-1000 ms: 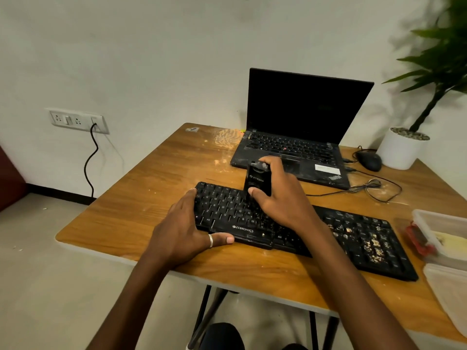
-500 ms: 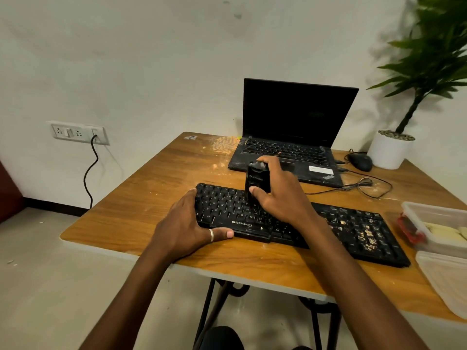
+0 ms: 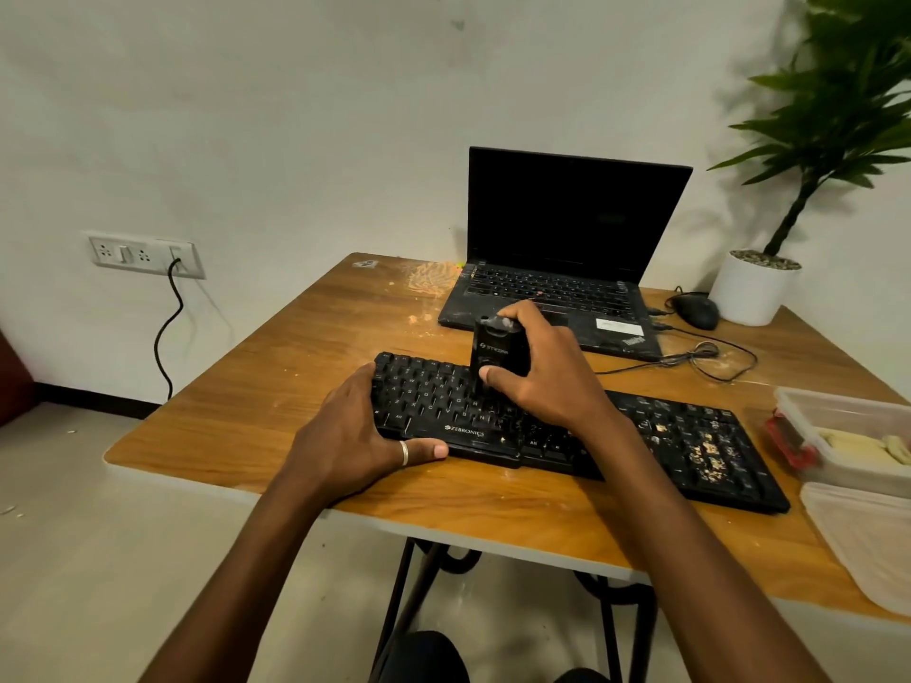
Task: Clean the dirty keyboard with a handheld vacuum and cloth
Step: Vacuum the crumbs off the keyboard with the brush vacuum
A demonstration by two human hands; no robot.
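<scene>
A black keyboard (image 3: 690, 436) lies across the wooden table (image 3: 256, 401), with pale crumbs scattered on its right-hand keys. My right hand (image 3: 547, 372) grips a small black handheld vacuum (image 3: 493, 352) upright, its nozzle down on the keys left of the keyboard's middle. My left hand (image 3: 355, 431) holds the keyboard's left end, fingers on top and thumb along the front edge. No cloth is in sight.
Behind the keyboard stands an open black laptop (image 3: 562, 253), with a mouse (image 3: 695, 310) and a loose cable (image 3: 700, 359) to its right. A potted plant (image 3: 754, 288) occupies the back right corner. Plastic containers (image 3: 848, 436) sit at the right edge. Crumbs dot the table's far side.
The view has tilted up and shifted slightly. Both hands keep their grips, and the vacuum stays on about the same patch of keys.
</scene>
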